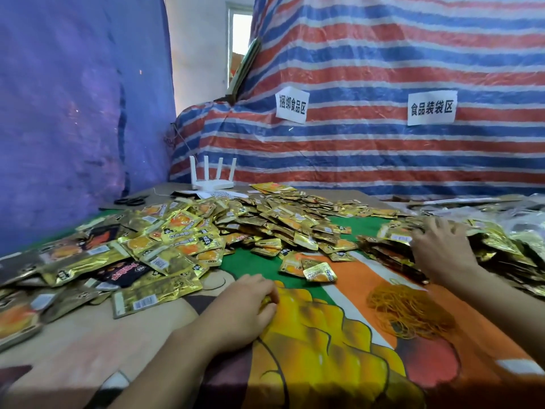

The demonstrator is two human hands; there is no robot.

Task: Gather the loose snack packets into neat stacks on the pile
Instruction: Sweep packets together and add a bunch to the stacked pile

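**Right hand flat on the stack, left hand curled on the cloth**

The right hand [439, 249] lies with its fingers spread and straight, pressing on top of a tight stack [386, 249] of gold packets. More packets are bunched under and beyond its palm.

The left hand [244, 305] rests on the printed cloth [324, 349] that covers the table [348, 193]. Its fingers are curled under. A glint of gold shows at the fingertips, but I cannot tell whether they pinch a packet or whether it is only the yellow print beneath.

The main heap [265, 219] of packets spreads ahead of the left hand and runs on to its left, where bigger gold and black bags lie mixed in. It reaches across toward the right hand and stops near the stack. A few loose packets [320, 273] lie on the cloth between the two hands, just ahead and to the right of the left one.

A tangle of orange bands [410, 311] lies on the near side of the right hand, just beside its wrist.

Far beyond the left hand, past the heap, stand a white router [211, 180] and, to its left, black scissors [131, 200]. A striped tarp [383, 69] rises behind the table and carries two paper labels [291, 105]. A blue sheet [73, 113] hangs at the left.
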